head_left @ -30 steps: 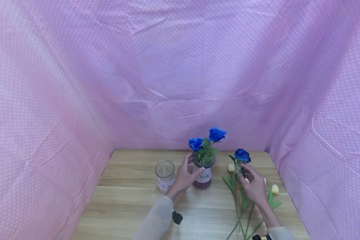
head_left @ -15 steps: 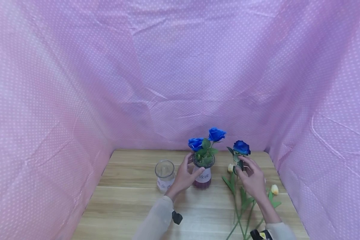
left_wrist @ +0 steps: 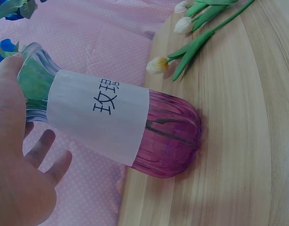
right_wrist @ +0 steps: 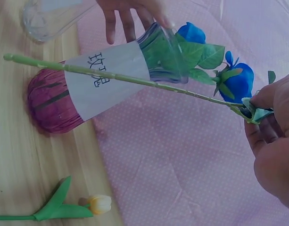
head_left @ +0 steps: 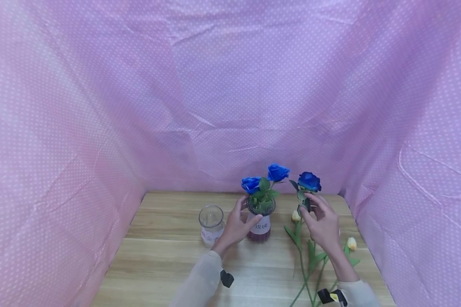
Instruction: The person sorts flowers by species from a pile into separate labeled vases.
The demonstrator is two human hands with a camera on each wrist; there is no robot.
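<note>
Pinching blue rose [head_left: 308,183] — bloom [head_left: 309,181] up; stem [right_wrist: 130,79] slanting, tip [right_wrist: 9,57] down

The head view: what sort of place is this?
Probably a makeshift indoor booth or demonstration corner: pink dotted cloth hangs on three sides of a wood-grain tabletop, on which stand a labelled vase of blue roses and a clear jar.

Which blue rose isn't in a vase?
The rightmost rose in the head view, held by the right hand; the other two stand in the purple-bottomed vase.
</note>
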